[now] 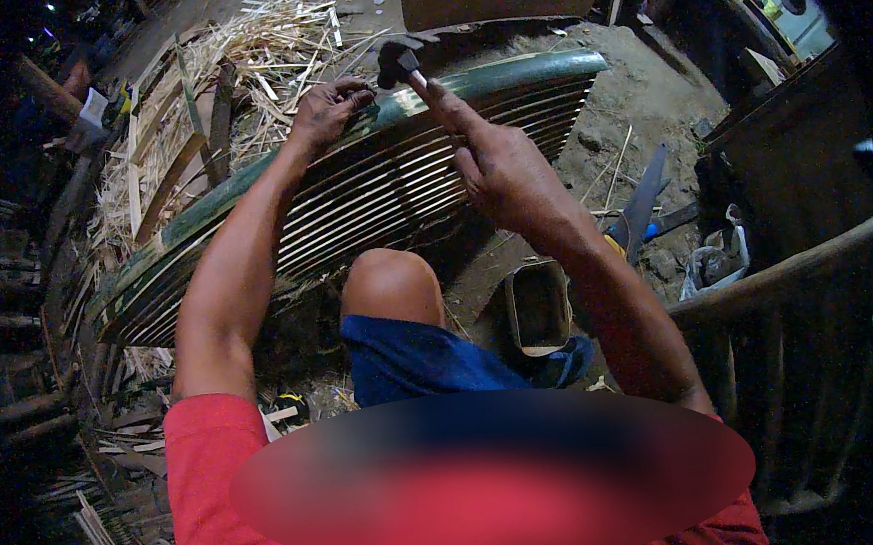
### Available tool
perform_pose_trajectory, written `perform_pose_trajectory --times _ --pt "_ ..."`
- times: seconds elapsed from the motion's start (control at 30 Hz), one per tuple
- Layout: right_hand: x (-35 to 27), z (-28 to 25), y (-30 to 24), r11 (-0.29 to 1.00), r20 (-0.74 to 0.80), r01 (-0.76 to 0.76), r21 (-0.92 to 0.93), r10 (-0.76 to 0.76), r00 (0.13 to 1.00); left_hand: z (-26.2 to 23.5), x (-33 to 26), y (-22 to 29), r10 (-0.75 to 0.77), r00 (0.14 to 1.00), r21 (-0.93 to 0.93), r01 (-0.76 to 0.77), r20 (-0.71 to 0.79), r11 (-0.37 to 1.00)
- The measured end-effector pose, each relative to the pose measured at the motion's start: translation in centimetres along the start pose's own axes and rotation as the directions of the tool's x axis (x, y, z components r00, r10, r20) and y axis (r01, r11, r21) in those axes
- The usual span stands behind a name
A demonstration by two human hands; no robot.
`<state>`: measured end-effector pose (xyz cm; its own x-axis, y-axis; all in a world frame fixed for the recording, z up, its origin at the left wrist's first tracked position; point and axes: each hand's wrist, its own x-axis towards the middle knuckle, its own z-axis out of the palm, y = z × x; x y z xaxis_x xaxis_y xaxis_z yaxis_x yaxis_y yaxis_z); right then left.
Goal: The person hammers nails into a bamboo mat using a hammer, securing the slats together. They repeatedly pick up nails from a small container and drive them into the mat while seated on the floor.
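Note:
A hammer [401, 65] is in my right hand [510, 173], its dark head just above the far rim of a slatted bamboo panel. My index finger stretches along the handle while the other fingers wrap it. The green bamboo pole [504, 74] forms that far rim, and rows of thin slats [372, 192] run along its near side. My left hand [325, 114] rests at the pole, left of the hammer head, fingers pinched together; whatever they hold is too small to make out. My bare knee [390, 285] is bent at the panel's near side.
Beyond the panel on the left lies a heap of bamboo shavings and strips [273, 53]. To the right are a handsaw [642, 205], a tool with a blue handle [673, 220] and a white plastic bag [718, 260]. A rectangular container [539, 309] stands beside my leg.

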<state>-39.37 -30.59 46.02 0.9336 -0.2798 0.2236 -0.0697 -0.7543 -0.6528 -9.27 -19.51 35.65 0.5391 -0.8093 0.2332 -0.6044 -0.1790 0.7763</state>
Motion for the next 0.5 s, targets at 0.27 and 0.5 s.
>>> perform_pose_trajectory --times 0.27,0.5 --pt "1.6 -0.1 -1.7 0.987 -0.149 0.163 0.001 -0.161 0.976 0.5 0.4 -1.5 0.066 0.996 -0.118 -0.072 -0.058 0.990" --pt "4.1 0.0 -2.7 0.977 0.152 -0.091 -0.192 0.122 0.981 0.4 -0.7 -0.3 0.101 0.994 0.091 -0.097 -0.038 0.991"
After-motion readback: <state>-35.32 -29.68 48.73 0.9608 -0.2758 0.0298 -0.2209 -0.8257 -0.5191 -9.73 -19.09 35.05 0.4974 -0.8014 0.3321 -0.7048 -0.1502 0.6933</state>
